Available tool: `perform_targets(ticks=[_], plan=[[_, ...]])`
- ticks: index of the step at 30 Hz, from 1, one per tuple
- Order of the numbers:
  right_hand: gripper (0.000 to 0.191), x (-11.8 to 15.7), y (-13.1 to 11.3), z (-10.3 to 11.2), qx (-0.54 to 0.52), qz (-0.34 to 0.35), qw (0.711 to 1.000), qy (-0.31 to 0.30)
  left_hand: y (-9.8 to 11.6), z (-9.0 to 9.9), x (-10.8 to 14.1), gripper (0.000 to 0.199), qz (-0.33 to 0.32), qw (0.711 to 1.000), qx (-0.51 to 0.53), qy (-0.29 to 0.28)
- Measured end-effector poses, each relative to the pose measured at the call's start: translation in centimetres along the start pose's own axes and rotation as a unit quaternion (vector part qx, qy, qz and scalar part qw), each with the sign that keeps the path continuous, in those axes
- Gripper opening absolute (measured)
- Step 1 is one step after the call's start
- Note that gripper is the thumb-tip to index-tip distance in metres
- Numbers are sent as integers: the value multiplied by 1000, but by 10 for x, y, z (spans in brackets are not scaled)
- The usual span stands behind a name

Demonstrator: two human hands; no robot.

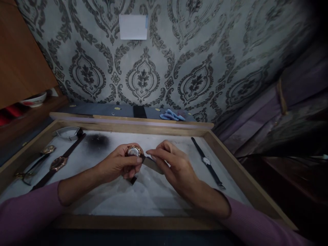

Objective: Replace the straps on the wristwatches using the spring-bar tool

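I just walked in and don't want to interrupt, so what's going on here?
A person is handling a watch with a dark strap above a shallow wooden tray. The left hand holds it by the case, and the fingers of the right hand are at the strap; whether they grip it is hard to tell. More watches lie in the tray, including a brown one to the left and a white-faced one to the right.

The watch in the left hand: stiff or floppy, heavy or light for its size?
The watch probably feels heavy for its size, given its shiny, metal-looking case. Its strap runs fairly straight toward the right hand, so it seems stiffish, unless pulled taut.
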State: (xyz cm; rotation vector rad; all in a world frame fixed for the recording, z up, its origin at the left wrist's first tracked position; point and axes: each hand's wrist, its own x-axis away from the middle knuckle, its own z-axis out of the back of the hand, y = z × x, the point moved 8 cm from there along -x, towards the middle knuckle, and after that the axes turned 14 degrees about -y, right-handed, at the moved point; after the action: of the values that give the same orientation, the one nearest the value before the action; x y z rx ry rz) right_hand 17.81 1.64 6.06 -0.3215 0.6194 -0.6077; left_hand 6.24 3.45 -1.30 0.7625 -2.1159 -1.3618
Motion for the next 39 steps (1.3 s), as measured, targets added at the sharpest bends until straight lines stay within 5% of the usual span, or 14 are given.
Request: perform_targets(ticks=[20,39], plan=[[13,-7,-9,8,-17,-91,996,-22,19,2,9,27,-47,997,-56,14],[18,2,-21,3,104,14,994,29,17,0,8,23,-45,997,-65,11]])
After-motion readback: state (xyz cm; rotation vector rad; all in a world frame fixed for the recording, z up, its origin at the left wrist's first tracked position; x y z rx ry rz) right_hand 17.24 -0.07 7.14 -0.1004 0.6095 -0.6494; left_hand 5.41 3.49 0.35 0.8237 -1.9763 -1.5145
